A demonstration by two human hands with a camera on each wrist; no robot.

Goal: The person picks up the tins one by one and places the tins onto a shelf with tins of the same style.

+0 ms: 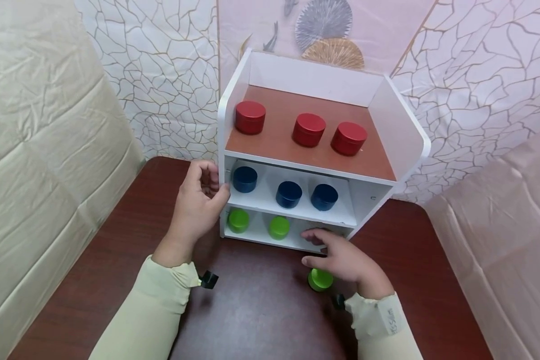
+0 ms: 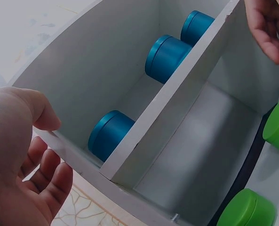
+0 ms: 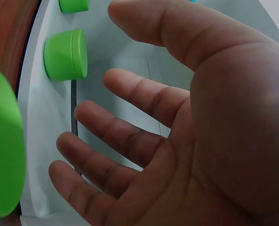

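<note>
My left hand (image 1: 198, 200) holds the left side panel of a small white shelf unit (image 2: 130, 155), thumb on the front edge and curled fingers along the outside. My right hand (image 1: 337, 252), fingers spread and slightly bent, holds nothing at the right end of the bottom shelf. Below it, a round green tin (image 1: 320, 281) stands on the table, partly covered by the hand in the head view. Two more green tins stand on the bottom shelf, one at the left (image 1: 238, 221) and one near the middle (image 1: 279, 228).
Three blue tins (image 1: 289, 194) stand on the middle shelf. Three red tins (image 1: 309, 130) sit on the brown top board (image 1: 274, 102). The unit stands at the back of a dark red-brown table (image 1: 252, 310), with patterned cloth (image 1: 162, 75) behind and pale cloth at both sides.
</note>
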